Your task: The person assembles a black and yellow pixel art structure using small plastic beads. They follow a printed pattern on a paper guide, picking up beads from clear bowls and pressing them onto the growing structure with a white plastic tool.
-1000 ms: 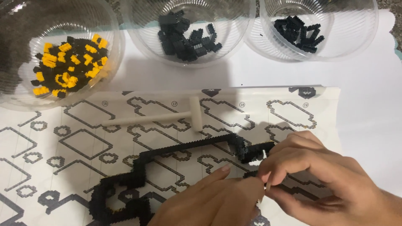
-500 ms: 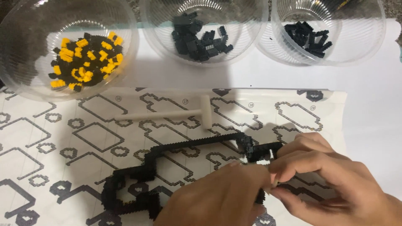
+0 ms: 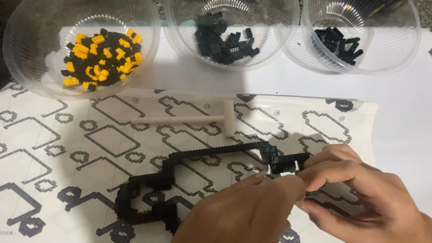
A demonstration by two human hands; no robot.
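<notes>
Since the earlier frame both hands have slid slightly right and lower along the black outline, while everything else sits as it did. Largest of all is the instruction sheet (image 3: 112, 148), white paper printed with outline diagrams, spread over the white table (image 3: 400, 99). Along the far edge stand three clear plastic bowls: the left bowl (image 3: 27, 58) holds mixed yellow and black bricks, the middle bowl (image 3: 180, 36) dark grey and black ones, the right bowl (image 3: 405, 40) black ones only. On the sheet lies the black brick frame (image 3: 198, 155), a thin winding outline built of tiny bricks (thicker and more stacked at its lower left end). The right hand (image 3: 360, 193) and left hand (image 3: 243, 211) meet at the frame's right end, fingertips pinched close together on that end; a small white piece (image 3: 297, 165) shows between the fingers, though which hand grips it I cannot tell. Above the frame, clear of both hands, rests a small white plastic hammer (image 3: 198, 119), handle pointing left.
</notes>
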